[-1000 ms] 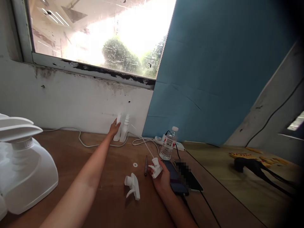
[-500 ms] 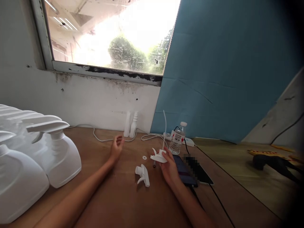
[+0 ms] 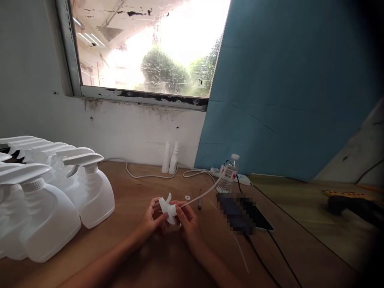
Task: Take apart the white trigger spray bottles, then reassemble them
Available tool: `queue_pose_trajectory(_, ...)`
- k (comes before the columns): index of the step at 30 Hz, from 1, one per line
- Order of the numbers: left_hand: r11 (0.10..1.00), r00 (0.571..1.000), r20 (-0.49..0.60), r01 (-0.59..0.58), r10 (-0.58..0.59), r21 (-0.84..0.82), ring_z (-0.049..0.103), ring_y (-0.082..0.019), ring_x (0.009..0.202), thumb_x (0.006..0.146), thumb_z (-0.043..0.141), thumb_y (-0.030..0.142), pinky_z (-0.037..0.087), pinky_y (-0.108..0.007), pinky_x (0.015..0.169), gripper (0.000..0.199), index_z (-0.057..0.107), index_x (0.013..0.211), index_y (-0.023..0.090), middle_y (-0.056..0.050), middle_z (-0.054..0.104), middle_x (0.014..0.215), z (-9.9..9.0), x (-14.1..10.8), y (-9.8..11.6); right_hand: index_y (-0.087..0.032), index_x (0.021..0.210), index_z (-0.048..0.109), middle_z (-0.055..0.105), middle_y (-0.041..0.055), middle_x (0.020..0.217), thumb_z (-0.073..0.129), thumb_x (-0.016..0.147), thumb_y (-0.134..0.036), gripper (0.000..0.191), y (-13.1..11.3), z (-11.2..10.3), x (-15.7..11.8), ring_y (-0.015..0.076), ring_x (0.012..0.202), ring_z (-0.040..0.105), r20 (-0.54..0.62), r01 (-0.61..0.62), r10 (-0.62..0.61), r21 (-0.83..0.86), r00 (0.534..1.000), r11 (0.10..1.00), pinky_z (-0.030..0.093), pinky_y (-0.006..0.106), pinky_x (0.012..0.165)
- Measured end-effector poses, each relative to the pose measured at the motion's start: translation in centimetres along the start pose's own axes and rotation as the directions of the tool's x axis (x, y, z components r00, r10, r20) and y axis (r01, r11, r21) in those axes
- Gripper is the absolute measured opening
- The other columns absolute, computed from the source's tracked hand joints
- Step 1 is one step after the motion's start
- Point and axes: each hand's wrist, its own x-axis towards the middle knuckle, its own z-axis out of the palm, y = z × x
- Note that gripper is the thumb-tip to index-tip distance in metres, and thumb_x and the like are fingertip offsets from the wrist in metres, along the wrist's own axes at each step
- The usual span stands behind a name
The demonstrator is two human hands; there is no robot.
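A white trigger spray head (image 3: 168, 209) is between my two hands over the brown table (image 3: 126, 200). My left hand (image 3: 154, 218) grips its body. The fingers of my right hand (image 3: 186, 218) close on the collar end, where a long white tube (image 3: 204, 195) sticks out up to the right. Just beyond my right hand lie a small white ring (image 3: 187, 197) and a dark pen-like stick (image 3: 199, 202). The second spray head is hidden or hard to make out beneath my hands.
Many white spray bottles (image 3: 97, 196) crowd the left side. Two white bottle-shaped pieces (image 3: 170, 159) stand by the wall. At the right are a water bottle (image 3: 228, 176), two phones (image 3: 258, 216), cables and a power strip (image 3: 243, 180).
My left hand has come down and right and taken hold of a spray head. My right hand has moved left. The tube, upright before, now slants right. The view has shifted slightly left.
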Motion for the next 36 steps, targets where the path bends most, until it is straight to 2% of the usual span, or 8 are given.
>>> queue_pose_trajectory(8, 0.964, 0.993, -0.044, 0.098, -0.112, -0.247, 0.054, -0.011, 0.064, 0.076, 0.068, 0.052, 0.045, -0.022, 0.057, 0.041, 0.044, 0.088, 0.021, 0.003, 0.052, 0.075, 0.2, -0.3, 0.9, -0.018, 0.07, 0.062, 0.059, 0.0061, 0.092, 0.064, 0.081, -0.026, 0.014, 0.5, -0.3, -0.4, 0.0181, 0.086, 0.06, 0.122, 0.218, -0.183, -0.411, 0.975, 0.885, 0.046, 0.028, 0.074)
queue_pose_trajectory(16, 0.971, 0.979, -0.202, 0.037, 0.012, 0.237, 0.039, -0.008, 0.053, 0.059, 0.082, 0.041, 0.032, -0.018, 0.051, 0.046, 0.044, 0.073, 0.019, 0.007, 0.044, 0.061, -0.4, 0.2, 0.1, -0.02, 0.068, 0.053, 0.052, 0.0007, 0.06, 0.045, 0.09, -0.022, 0.024, 2.4, 0.5, -2.5, 0.0122, 0.053, 0.044, 0.494, 0.561, -0.272, -0.672, 0.826, 0.483, 0.032, 0.026, 0.057)
queue_pose_trajectory(21, 0.94, 0.962, -0.27, 0.058, 0.037, 0.335, 0.037, -0.008, 0.052, 0.061, 0.079, 0.045, 0.032, -0.019, 0.05, 0.044, 0.045, 0.067, 0.018, 0.007, 0.04, 0.057, 0.1, 1.2, -0.1, -0.02, 0.068, 0.055, 0.048, -0.0005, 0.053, 0.043, 0.093, -0.029, 0.029, 3.4, 0.7, -2.0, 0.0103, 0.044, 0.034, 0.439, 0.496, -0.255, -0.624, 0.862, 0.604, 0.026, 0.026, 0.052)
queue_pose_trajectory(24, 0.957, 0.966, -0.258, 0.108, -0.036, 0.271, 0.038, -0.007, 0.047, 0.062, 0.076, 0.049, 0.031, -0.019, 0.045, 0.045, 0.043, 0.068, 0.018, 0.007, 0.042, 0.054, 0.8, 1.9, -0.2, -0.022, 0.063, 0.052, 0.042, -0.0023, 0.049, 0.044, 0.094, -0.034, 0.034, 3.3, 1.0, -2.3, 0.011, 0.043, 0.032, 0.295, 0.41, -0.288, -0.568, 0.911, 0.714, 0.028, 0.027, 0.052)
queue_pose_trajectory(28, 0.979, 0.952, -0.299, 0.121, -0.067, 0.165, 0.036, -0.005, 0.037, 0.062, 0.075, 0.054, 0.027, -0.017, 0.036, 0.05, 0.04, 0.073, 0.02, 0.01, 0.042, 0.051, 0.0, 2.8, -0.2, -0.023, 0.057, 0.049, 0.041, -0.0013, 0.05, 0.047, 0.093, -0.037, 0.039, 2.1, 0.5, -3.5, 0.0141, 0.047, 0.038, 0.189, 0.409, -0.372, -0.581, 0.909, 0.703, 0.035, 0.03, 0.056)
queue_pose_trajectory(32, 0.985, 0.948, -0.31, 0.122, -0.077, 0.126, 0.033, -0.005, 0.027, 0.063, 0.073, 0.059, 0.019, -0.017, 0.027, 0.052, 0.038, 0.078, 0.022, 0.012, 0.043, 0.049, -1.8, 3.3, 0.0, -0.022, 0.055, 0.046, 0.043, -0.0012, 0.048, 0.044, 0.095, -0.031, 0.041, -0.7, -2.7, -2.3, 0.0117, 0.043, 0.037, 0.117, 0.387, -0.465, -0.747, 0.877, 0.541, 0.034, 0.028, 0.051)
queue_pose_trajectory(34, 0.984, 0.963, -0.257, 0.122, -0.085, 0.13, 0.035, -0.006, 0.025, 0.06, 0.076, 0.057, 0.02, -0.017, 0.026, 0.054, 0.038, 0.078, 0.022, 0.011, 0.046, 0.048, -2.1, 3.3, 0.0, -0.022, 0.057, 0.051, 0.047, 0.0008, 0.05, 0.044, 0.094, -0.033, 0.039, -2.2, -5.4, -0.2, 0.0133, 0.048, 0.043, 0.209, 0.422, -0.496, -0.829, 0.843, 0.367, 0.036, 0.028, 0.055)
queue_pose_trajectory(36, 0.987, 0.971, -0.22, 0.122, -0.096, 0.104, 0.036, -0.006, 0.025, 0.06, 0.077, 0.057, 0.021, -0.016, 0.025, 0.055, 0.038, 0.079, 0.023, 0.011, 0.048, 0.049, -2.0, 3.0, 0.1, -0.021, 0.076, 0.064, 0.063, 0.0053, 0.069, 0.045, 0.094, -0.036, 0.03, -3.1, -8.5, 2.2, 0.0165, 0.061, 0.055, 0.306, 0.409, -0.399, -0.89, 0.864, 0.202, 0.042, 0.03, 0.066)
